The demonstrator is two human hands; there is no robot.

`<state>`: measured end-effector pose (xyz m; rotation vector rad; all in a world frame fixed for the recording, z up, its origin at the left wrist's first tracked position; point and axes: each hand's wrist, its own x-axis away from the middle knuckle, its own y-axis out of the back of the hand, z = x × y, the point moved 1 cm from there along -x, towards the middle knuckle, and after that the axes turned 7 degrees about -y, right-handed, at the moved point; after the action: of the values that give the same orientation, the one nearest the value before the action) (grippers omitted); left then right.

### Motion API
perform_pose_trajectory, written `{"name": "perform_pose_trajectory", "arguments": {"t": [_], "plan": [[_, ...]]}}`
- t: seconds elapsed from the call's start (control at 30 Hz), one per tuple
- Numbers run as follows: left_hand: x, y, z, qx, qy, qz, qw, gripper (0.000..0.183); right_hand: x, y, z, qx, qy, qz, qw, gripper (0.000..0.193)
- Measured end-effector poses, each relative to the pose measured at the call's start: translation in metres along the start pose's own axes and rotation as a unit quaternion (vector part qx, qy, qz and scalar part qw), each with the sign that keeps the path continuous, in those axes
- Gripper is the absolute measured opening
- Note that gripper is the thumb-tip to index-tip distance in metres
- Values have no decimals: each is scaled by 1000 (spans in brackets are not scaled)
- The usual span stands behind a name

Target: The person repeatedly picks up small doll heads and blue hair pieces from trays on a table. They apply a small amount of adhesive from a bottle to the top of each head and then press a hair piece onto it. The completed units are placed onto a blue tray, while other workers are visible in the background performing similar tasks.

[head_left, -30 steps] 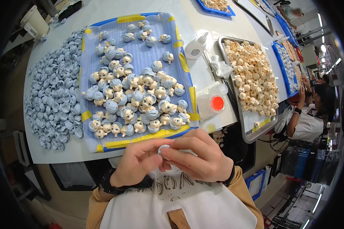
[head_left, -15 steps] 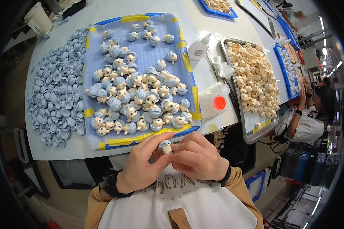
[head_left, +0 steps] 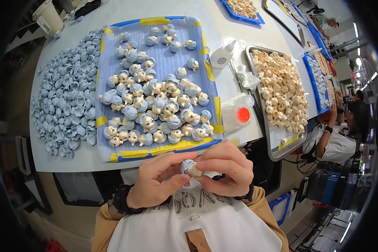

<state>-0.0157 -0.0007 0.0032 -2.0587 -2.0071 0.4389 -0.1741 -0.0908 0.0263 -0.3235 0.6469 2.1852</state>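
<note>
Just in front of my chest, both hands meet at a small doll head [head_left: 190, 168] with a pale blue hair piece on its left and a cream part on its right. My right hand [head_left: 230, 170] pinches the cream side between thumb and fingers. The fingertips and thumb of my left hand [head_left: 157, 178] close around the blue side. Beyond the hands lies a blue tray [head_left: 155, 154] edged with yellow tape, bearing many doll heads [head_left: 171, 110] with blue hair, some showing painted eyes.
Loose blue hair shells [head_left: 67, 98] are heaped at the left. To the right stand a white squeeze bottle [head_left: 223, 55], a container with a red-orange top [head_left: 242, 114] and a metal tray [head_left: 274, 154] of cream head parts [head_left: 281, 90]. A co-worker [head_left: 338, 134] sits farther right.
The doll head has turned so its blue hair points left and its cream part right. My right fingers have spread a little and shifted onto the cream side.
</note>
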Motion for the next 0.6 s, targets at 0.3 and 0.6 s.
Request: {"name": "perform_pose_trajectory", "arguments": {"t": [0.3,0.6], "plan": [[1,1,1,108,-12,-1,994,40,-1,3,-1,12,31,21,999,36],[0,4,-2,111,29,47,992,41,-2,10,1,-37,-10,62,997,34]]}}
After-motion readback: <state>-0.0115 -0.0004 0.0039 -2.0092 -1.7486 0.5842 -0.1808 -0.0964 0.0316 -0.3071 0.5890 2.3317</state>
